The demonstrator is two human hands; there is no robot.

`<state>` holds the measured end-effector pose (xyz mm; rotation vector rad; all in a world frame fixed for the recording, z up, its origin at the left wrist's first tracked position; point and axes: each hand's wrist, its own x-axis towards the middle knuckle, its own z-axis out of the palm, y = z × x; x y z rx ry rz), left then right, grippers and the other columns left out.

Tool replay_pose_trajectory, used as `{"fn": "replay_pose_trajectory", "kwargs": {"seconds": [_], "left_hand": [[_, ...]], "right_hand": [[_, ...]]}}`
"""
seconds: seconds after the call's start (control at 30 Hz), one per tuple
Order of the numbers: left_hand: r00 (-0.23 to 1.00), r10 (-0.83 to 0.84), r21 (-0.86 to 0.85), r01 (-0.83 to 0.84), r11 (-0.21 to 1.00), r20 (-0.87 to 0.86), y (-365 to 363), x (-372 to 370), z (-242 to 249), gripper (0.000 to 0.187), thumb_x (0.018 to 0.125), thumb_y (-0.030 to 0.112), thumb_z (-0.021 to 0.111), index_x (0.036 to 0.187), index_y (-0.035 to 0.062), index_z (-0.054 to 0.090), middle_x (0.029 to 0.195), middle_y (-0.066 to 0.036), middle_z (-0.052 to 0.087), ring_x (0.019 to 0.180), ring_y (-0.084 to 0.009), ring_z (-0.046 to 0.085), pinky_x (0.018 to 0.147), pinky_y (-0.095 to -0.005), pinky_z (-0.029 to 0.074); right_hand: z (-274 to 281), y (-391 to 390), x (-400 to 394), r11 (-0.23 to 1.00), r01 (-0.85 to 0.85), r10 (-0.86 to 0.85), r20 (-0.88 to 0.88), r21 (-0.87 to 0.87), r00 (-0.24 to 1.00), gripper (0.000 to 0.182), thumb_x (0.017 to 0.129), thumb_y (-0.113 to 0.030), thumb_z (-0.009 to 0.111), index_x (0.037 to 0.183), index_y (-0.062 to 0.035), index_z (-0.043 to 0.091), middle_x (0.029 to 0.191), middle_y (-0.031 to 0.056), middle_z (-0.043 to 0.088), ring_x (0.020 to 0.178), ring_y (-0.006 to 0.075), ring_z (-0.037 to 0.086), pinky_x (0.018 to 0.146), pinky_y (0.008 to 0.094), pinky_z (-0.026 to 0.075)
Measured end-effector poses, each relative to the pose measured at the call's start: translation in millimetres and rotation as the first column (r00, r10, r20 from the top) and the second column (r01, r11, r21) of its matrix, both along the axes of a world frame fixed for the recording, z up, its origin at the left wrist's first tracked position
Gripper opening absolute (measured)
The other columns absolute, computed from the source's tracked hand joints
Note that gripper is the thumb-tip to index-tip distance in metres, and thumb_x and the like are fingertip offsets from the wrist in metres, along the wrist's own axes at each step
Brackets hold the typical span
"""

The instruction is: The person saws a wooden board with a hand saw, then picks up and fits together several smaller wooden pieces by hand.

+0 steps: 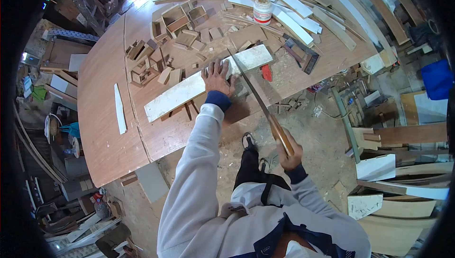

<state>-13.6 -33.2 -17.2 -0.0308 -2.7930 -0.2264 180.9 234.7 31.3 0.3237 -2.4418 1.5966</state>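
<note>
A long white-faced board [174, 98] lies slantwise on the brown worktable. My left hand [218, 77] rests flat on its upper face near the middle, fingers spread and pressing down. Just right of those fingers, the blade of a handsaw [250, 81] crosses the board. My right hand [290, 152] is wrapped round the saw's wooden handle, beyond the table's front edge. How deep the blade sits in the board cannot be made out. Narrow pieces show beneath the board. A red object [266, 73] lies close to its right end.
Small wooden frames and offcuts [177, 23] lie behind the board. A white tub [262, 11] holding sticks stands among long white strips [294, 23]. A dark angled frame [301, 54] is at right. A thin white offcut [119, 108] lies left. Stacked boards [403, 206] stand on the right floor.
</note>
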Motion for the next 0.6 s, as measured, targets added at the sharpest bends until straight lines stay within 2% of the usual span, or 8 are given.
{"fn": "replay_pose_trajectory", "kwargs": {"seconds": [0.07, 0.17, 0.2, 0.3, 0.43, 0.5, 0.6], "left_hand": [[1.000, 0.001, -0.007, -0.001, 1.000, 0.016, 0, 2, 0, 0.058, 0.084, 0.045, 0.056, 0.136, 0.0178, 0.051, 0.144, -0.012, 0.042, 0.133, -0.0337, 0.036, 0.112, -0.0544, 0.017], [1.000, -0.011, -0.006, 0.011, 1.000, 0.014, 1, 4, -1, 0.058, 0.085, 0.045, 0.055, 0.136, 0.0182, 0.051, 0.144, -0.013, 0.042, 0.133, -0.0336, 0.036, 0.112, -0.0541, 0.016], [1.000, -0.004, -0.012, 0.004, 1.000, 0.026, 0, 3, -1, 0.058, 0.085, 0.045, 0.055, 0.136, 0.0184, 0.050, 0.144, -0.012, 0.042, 0.134, -0.0334, 0.036, 0.112, -0.0540, 0.016], [0.998, 0.019, -0.016, -0.018, 1.000, 0.057, 1, 0, 2, 0.059, 0.085, 0.046, 0.055, 0.137, 0.0190, 0.050, 0.144, -0.011, 0.042, 0.134, -0.0326, 0.036, 0.113, -0.0538, 0.015], [0.999, 0.015, -0.013, -0.015, 1.000, 0.049, 1, 1, 1, 0.059, 0.085, 0.045, 0.056, 0.137, 0.0190, 0.049, 0.145, -0.010, 0.041, 0.134, -0.0325, 0.035, 0.113, -0.0539, 0.016], [0.999, 0.011, -0.004, -0.011, 1.000, 0.044, 2, 0, 1, 0.059, 0.085, 0.044, 0.057, 0.137, 0.0189, 0.049, 0.145, -0.011, 0.041, 0.134, -0.0324, 0.035, 0.113, -0.0537, 0.016], [0.999, 0.002, 0.005, -0.002, 1.000, 0.037, 0, 2, 2, 0.059, 0.084, 0.044, 0.058, 0.137, 0.0187, 0.050, 0.145, -0.011, 0.041, 0.134, -0.0325, 0.036, 0.113, -0.0533, 0.017]], "right_hand": [[5, -16, -30, 0.992, -0.026, 0.052, 0.220, -0.122, 0.974, 0.042, 0.086, -0.006, 0.059, 0.126, 0.0038, 0.053, 0.106, 0.0244, 0.065, 0.096, 0.0254, 0.069, 0.078, 0.0312, 0.052], [18, -38, -62, 0.994, -0.016, 0.047, 0.302, -0.104, 0.952, 0.042, 0.086, -0.007, 0.059, 0.127, 0.0036, 0.052, 0.103, 0.0243, 0.065, 0.095, 0.0226, 0.069, 0.077, 0.0294, 0.052], [20, -36, -60, 0.995, -0.029, 0.043, 0.160, -0.093, 0.986, 0.043, 0.086, -0.006, 0.059, 0.127, 0.0034, 0.052, 0.103, 0.0230, 0.066, 0.093, 0.0227, 0.069, 0.077, 0.0298, 0.052], [2, -7, -8, 0.998, 0.023, -0.018, 0.079, -0.056, 0.997, 0.044, 0.084, -0.006, 0.060, 0.127, 0.0027, 0.052, 0.104, 0.0238, 0.065, 0.094, 0.0224, 0.069, 0.078, 0.0305, 0.052], [8, 1, 5, 0.997, 0.020, -0.017, 0.044, -0.072, 0.999, 0.044, 0.084, -0.005, 0.060, 0.127, 0.0016, 0.053, 0.105, 0.0222, 0.066, 0.094, 0.0225, 0.069, 0.079, 0.0315, 0.053], [-3, -13, -21, 0.995, 0.019, -0.003, 0.168, -0.095, 0.986, 0.043, 0.085, -0.005, 0.061, 0.127, 0.0015, 0.053, 0.105, 0.0209, 0.067, 0.094, 0.0233, 0.069, 0.079, 0.0321, 0.053], [-10, -36, -58, 0.988, 0.017, 0.024, 0.261, -0.153, 0.965, 0.043, 0.085, -0.006, 0.061, 0.127, 0.0014, 0.053, 0.105, 0.0205, 0.067, 0.094, 0.0258, 0.069, 0.078, 0.0326, 0.053]]}}
